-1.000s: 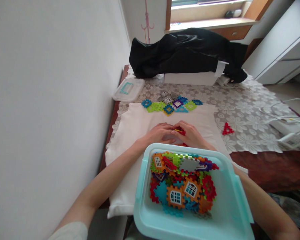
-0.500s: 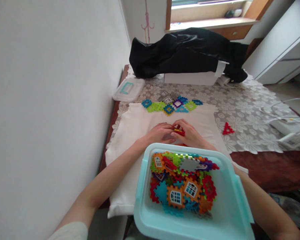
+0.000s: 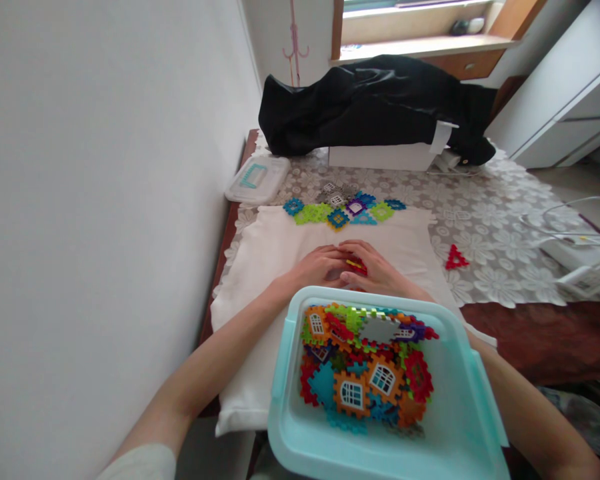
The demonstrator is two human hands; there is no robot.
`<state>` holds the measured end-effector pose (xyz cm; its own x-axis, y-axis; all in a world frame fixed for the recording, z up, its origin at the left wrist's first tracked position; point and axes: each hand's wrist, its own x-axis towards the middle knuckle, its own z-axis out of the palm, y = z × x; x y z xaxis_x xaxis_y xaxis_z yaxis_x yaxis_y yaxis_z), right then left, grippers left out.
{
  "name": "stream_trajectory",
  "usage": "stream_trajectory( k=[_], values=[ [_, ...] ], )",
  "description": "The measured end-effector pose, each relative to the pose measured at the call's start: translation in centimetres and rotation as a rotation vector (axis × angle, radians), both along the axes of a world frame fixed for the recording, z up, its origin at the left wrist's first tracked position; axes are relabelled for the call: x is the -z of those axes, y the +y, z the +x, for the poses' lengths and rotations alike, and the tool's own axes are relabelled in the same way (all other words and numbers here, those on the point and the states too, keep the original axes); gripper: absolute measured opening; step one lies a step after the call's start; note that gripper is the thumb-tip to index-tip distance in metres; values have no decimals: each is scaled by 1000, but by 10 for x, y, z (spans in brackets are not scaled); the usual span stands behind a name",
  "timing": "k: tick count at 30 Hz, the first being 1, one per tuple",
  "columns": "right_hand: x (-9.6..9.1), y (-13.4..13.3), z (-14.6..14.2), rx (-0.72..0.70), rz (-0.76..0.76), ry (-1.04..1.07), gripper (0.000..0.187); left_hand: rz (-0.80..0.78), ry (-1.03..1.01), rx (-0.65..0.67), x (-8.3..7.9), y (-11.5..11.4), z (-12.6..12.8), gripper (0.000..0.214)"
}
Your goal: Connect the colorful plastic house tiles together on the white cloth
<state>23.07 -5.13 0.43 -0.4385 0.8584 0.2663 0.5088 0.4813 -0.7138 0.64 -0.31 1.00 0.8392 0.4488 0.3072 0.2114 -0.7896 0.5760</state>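
My left hand (image 3: 320,264) and my right hand (image 3: 376,268) meet over the white cloth (image 3: 260,320), fingers curled around red interlocking plastic tiles (image 3: 359,267). A yellow strip shows between the fingers at the tiles' top. The hands and the tub's rim hide most of what is held. Just in front stands a light-blue tub (image 3: 460,427) holding a heap of coloured interlocking tiles (image 3: 353,393), some with white window inserts. Beyond the hands lies a row of blue, green, purple and grey tiles (image 3: 338,219).
A red triangular tile (image 3: 456,257) lies on the lace tablecloth (image 3: 500,267) to the right. The tub's lid (image 3: 258,180) rests at the back left beside the wall (image 3: 105,167). A black cover (image 3: 375,100) drapes over a white box (image 3: 380,158) at the back.
My right hand's fingers have shifted slightly left, closer to the left hand, and the red tiles with the yellow strip have tilted a little. The tub and the laid-out tiles are unmoved.
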Motion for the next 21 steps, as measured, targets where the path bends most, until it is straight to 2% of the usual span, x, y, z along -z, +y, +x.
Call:
stream_trajectory(
  k=[21],
  values=[
    [-7, 2, -2, -3, -26, -54, 52, -11, -8, -18, -3, -2, 0, 26]
  ],
)
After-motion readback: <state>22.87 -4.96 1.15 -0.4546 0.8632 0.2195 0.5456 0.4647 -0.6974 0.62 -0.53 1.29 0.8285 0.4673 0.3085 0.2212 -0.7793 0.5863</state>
